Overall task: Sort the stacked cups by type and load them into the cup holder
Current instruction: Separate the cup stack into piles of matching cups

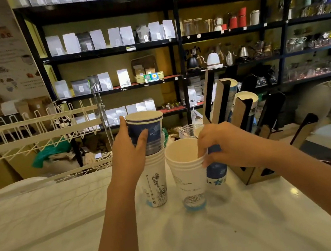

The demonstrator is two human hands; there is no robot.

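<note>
A mixed stack of cups (154, 178) stands on the white counter (47, 227): white printed paper cups at the bottom, a clear cup in the middle, dark blue cups (145, 126) on top. My left hand (129, 151) grips the blue cups at the top of it. To its right stands a second stack of white cups (186, 177), and my right hand (218, 145) pinches its rim. Behind that hand a blue cup stack (217, 173) is partly hidden. The wooden cup holder (244, 118) at the right has slanted slots with cups in two of them.
A clear plastic cup (188, 130) sits behind the stacks. A white wire rack (33, 131) stands at the left edge of the counter. Black shelves (178, 40) with bags and kettles fill the background. A person (325, 100) bends over at the far right.
</note>
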